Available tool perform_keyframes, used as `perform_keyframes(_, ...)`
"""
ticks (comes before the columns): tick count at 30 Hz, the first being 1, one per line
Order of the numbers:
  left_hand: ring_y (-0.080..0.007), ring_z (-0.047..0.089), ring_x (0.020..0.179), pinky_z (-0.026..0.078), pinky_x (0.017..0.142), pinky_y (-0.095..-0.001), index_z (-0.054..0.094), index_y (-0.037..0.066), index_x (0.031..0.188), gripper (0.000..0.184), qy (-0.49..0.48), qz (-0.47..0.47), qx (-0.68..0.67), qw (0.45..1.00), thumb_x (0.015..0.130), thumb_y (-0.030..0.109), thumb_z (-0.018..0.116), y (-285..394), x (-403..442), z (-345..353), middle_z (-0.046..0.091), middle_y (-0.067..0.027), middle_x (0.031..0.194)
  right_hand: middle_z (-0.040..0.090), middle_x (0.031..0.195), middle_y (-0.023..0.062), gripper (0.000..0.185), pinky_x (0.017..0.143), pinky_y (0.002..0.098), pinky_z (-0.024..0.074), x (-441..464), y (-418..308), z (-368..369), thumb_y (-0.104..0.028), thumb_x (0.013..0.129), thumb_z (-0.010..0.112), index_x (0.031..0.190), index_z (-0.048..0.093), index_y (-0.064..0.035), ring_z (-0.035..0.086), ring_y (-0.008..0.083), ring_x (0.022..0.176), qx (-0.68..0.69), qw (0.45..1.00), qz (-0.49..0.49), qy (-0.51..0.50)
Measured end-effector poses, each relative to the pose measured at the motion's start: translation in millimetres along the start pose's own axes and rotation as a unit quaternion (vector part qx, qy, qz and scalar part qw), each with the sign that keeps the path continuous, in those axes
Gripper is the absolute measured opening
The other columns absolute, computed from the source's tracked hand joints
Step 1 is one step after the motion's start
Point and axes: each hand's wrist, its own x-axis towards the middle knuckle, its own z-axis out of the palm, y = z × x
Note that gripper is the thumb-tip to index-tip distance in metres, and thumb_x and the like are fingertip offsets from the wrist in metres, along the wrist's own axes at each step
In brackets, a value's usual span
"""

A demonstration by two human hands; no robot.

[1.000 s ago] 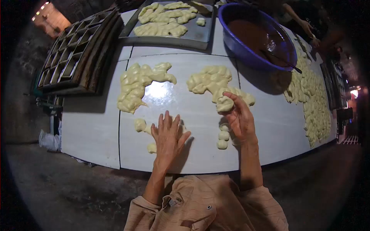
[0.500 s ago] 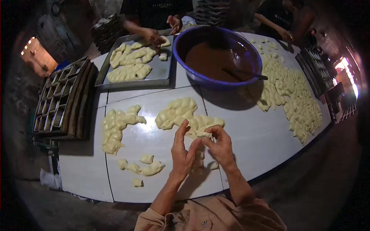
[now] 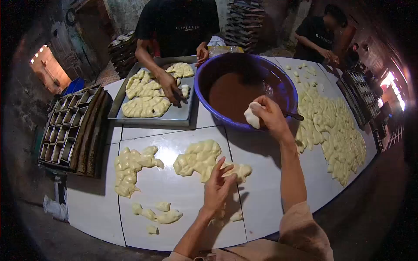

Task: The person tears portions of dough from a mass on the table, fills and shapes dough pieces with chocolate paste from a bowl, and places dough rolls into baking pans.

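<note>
My right hand [image 3: 272, 115] pinches a pale, flattened piece of dough [image 3: 252, 116] at the near rim of a large purple-blue basin [image 3: 204, 106]. Brown filling or liquid [image 3: 230, 93] lies in the basin, and a dark utensil handle [image 3: 294, 116] rests on its rim. Nearer to me, my left hand [image 3: 217, 189] is raised with its fingers apart and holds nothing. It hovers at a clump of joined dough pieces [image 3: 198, 159], partly hiding it. Another dough clump [image 3: 127, 172] lies to the left, with several small loose pieces [image 3: 169, 216] in front of it.
Across the table, a person's hand [image 3: 170, 88] reaches over dough in a metal tray [image 3: 150, 123]. Stacked compartment moulds [image 3: 65, 126] stand at the left edge, more moulds [image 3: 359, 93] at the right. Many dough pieces [image 3: 333, 126] cover the table's right side. Another person [image 3: 320, 39] works behind.
My hands have separated. The right one has carried the dough piece forward to the basin, while the left stays near the middle clump with its fingers spread. The view has tilted up.
</note>
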Motion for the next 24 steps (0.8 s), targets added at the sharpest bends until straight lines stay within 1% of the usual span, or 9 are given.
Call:
perform_keyframes(3, -0.018, 0.065, 0.101, 0.055, 0.081, -0.0278, 0.048, 0.0, 0.139, 0.046, 0.02, -0.054, 0.059, 0.997, 0.097, 0.013, 0.062, -5.6, -4.2, -27.8, 0.065, -0.0186, 0.119, 0.071, 0.092, 0.0142, 0.027, 0.077, 0.0405, 0.0508, 48.1, 17.9, -18.4, -0.026, 0.09, 0.059, 0.101, 0.066, -0.0015, 0.068, 0.0242, 0.085, -0.284, 0.952, 0.001, -0.113)
perform_keyframes(5, -0.018, 0.065, 0.1, 0.055, 0.083, -0.0286, 0.05, 0.001, 0.137, 0.044, 0.022, -0.086, 0.056, 0.994, 0.097, 0.014, 0.062, -0.9, -8.0, -32.8, 0.065, -0.0165, 0.119, 0.071, 0.094, 0.0145, 0.029, 0.078, 0.0414, 0.0504, 64.4, 33.8, -15.6, -0.028, 0.088, 0.06, 0.102, 0.067, -0.0029, 0.067, 0.0245, 0.087, -0.418, 0.886, 0.041, -0.198)
perform_keyframes(8, -0.0174, 0.065, 0.101, 0.055, 0.085, -0.029, 0.056, 0.001, 0.132, 0.039, 0.004, -0.101, 0.055, 0.993, 0.097, 0.016, 0.063, -0.2, -13.5, -35.6, 0.066, -0.0137, 0.116, 0.071, 0.094, 0.0139, 0.033, 0.078, 0.0412, 0.0499, 86.3, 84.0, -14.7, -0.032, 0.086, 0.062, 0.102, 0.067, -0.004, 0.067, 0.024, 0.088, -0.464, 0.815, 0.049, -0.342)
perform_keyframes(11, -0.0175, 0.065, 0.102, 0.054, 0.085, -0.0292, 0.057, 0.0, 0.131, 0.039, -0.034, -0.122, 0.092, 0.988, 0.097, 0.017, 0.064, 4.2, -14.8, -34.8, 0.066, -0.0132, 0.116, 0.07, 0.092, 0.0103, 0.03, 0.08, 0.041, 0.0493, 78.8, 61.3, -12.1, -0.03, 0.085, 0.067, 0.101, 0.068, -0.0051, 0.065, 0.023, 0.086, -0.352, 0.883, 0.036, -0.309)
perform_keyframes(14, -0.0179, 0.064, 0.106, 0.052, 0.089, -0.0314, 0.056, -0.001, 0.132, 0.044, -0.042, -0.129, 0.062, 0.989, 0.096, 0.023, 0.065, 12.4, -4.4, -26.0, 0.066, -0.0124, 0.119, 0.065, 0.083, 0.0044, 0.023, 0.063, 0.0296, 0.0515, 66.2, 39.8, -11.4, -0.028, 0.091, 0.068, 0.098, 0.064, -0.0057, 0.062, 0.013, 0.072, -0.046, 0.957, 0.147, -0.246)
perform_keyframes(16, -0.0203, 0.062, 0.111, 0.051, 0.092, -0.0329, 0.055, -0.001, 0.132, 0.047, -0.057, -0.088, 0.086, 0.991, 0.098, 0.029, 0.063, 7.2, 10.5, -17.3, 0.063, -0.0126, 0.125, 0.063, 0.079, 0.003, 0.023, 0.05, 0.0199, 0.0467, 49.1, 20.5, -3.2, -0.029, 0.096, 0.063, 0.097, 0.061, -0.0063, 0.058, 0.0061, 0.063, 0.132, 0.959, 0.145, -0.204)
perform_keyframes(19, -0.0225, 0.058, 0.119, 0.05, 0.096, -0.0364, 0.051, -0.001, 0.137, 0.05, -0.041, -0.078, -0.059, 0.994, 0.101, 0.033, 0.057, 15.1, 31.0, 8.6, 0.058, -0.0122, 0.132, 0.063, 0.08, 0.0031, 0.019, 0.049, 0.0215, 0.0479, 9.2, -3.1, 13.3, -0.025, 0.096, 0.064, 0.096, 0.059, -0.006, 0.058, 0.0069, 0.062, 0.214, 0.944, 0.151, -0.202)
perform_keyframes(22, -0.0225, 0.052, 0.127, 0.045, 0.103, -0.0421, 0.044, 0.003, 0.142, 0.053, -0.017, -0.105, -0.249, 0.963, 0.104, 0.04, 0.048, 18.2, 42.8, 25.3, 0.055, -0.009, 0.135, 0.063, 0.084, -0.0003, 0.018, 0.058, 0.0208, 0.0514, -30.5, 6.8, 40.6, -0.024, 0.096, 0.064, 0.098, 0.057, -0.0083, 0.06, 0.0055, 0.066, 0.288, 0.936, 0.14, -0.148)
perform_keyframes(24, -0.0185, 0.058, 0.114, 0.047, 0.1, -0.0381, 0.054, 0.004, 0.131, 0.046, -0.014, -0.104, -0.29, 0.951, 0.102, 0.04, 0.05, 12.7, 34.8, 23.0, 0.062, -0.007, 0.122, 0.06, 0.086, -0.0036, 0.02, 0.064, 0.0205, 0.0504, -56.0, 19.7, 52.3, -0.027, 0.097, 0.063, 0.101, 0.056, -0.0087, 0.059, 0.0039, 0.075, 0.311, 0.934, 0.127, -0.124)
